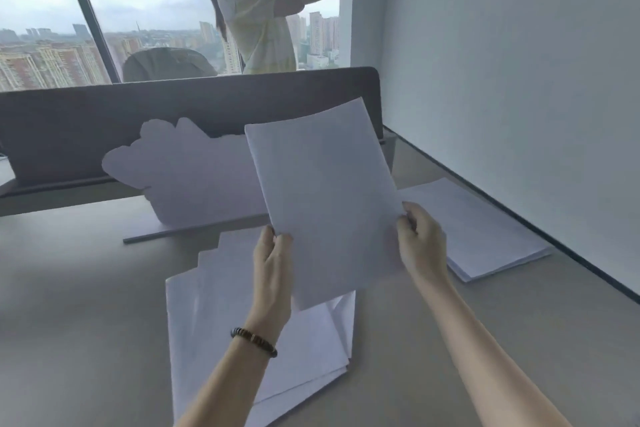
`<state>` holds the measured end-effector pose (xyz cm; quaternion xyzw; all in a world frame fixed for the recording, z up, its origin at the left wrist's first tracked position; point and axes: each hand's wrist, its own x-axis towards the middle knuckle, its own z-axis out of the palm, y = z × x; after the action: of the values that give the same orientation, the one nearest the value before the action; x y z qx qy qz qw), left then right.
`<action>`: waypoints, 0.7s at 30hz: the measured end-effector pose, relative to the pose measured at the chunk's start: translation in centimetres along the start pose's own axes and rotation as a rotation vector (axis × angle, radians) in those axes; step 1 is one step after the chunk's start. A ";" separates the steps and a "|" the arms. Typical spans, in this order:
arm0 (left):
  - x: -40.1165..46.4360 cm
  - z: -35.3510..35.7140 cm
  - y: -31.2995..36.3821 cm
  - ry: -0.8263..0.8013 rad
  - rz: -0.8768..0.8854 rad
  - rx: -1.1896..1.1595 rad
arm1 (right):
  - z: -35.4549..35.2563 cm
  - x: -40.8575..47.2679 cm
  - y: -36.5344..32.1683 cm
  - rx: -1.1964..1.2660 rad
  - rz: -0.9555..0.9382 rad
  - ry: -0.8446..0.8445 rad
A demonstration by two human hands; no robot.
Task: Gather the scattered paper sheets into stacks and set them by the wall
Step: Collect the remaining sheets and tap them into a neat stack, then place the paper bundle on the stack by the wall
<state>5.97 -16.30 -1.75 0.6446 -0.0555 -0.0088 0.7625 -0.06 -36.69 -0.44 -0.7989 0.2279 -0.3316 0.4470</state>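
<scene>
While both hands pinch held sheaf point(325, 198) above worktop point(86, 288), left hand point(272, 253) and right hand point(420, 239) fingers clamped on edges: square edges, then land on stack point(485, 229) at 2 o'clock by wall point(519, 62).

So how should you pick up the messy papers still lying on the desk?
Take the loose papers by their long side edges, one of the hands on each side, coming from the near end. They lie flat and fanned, corners sticking out, so squeezing both sides inward should square them, like the bundle held now.
</scene>
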 end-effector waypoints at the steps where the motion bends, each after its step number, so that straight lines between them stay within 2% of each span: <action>1: 0.0 2.1 0.0 -0.041 0.000 0.065 | -1.5 1.2 0.9 -0.066 0.001 0.033; 4: 0.3 8.7 -0.3 -0.240 -0.073 0.249 | -6.1 5.1 4.3 -0.302 0.002 0.111; 7: 0.6 14.3 -1.6 -0.397 -0.175 0.326 | -9.6 8.4 7.2 -0.502 0.007 0.142; 14: 1.7 22.0 -5.8 -0.434 -0.227 0.354 | -13.3 12.6 12.3 -0.720 0.026 0.126; 18: 2.5 22.6 -7.3 -0.416 -0.225 0.400 | -13.1 13.4 15.0 -0.858 0.057 0.078; 21: 2.6 22.0 -7.7 -0.462 -0.228 0.456 | -11.8 12.5 14.9 -0.905 0.026 0.075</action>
<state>6.85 -39.45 -5.57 0.7815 -0.1546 -0.2272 0.5601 -1.26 -59.00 -4.74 -0.8983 0.3762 -0.2217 0.0484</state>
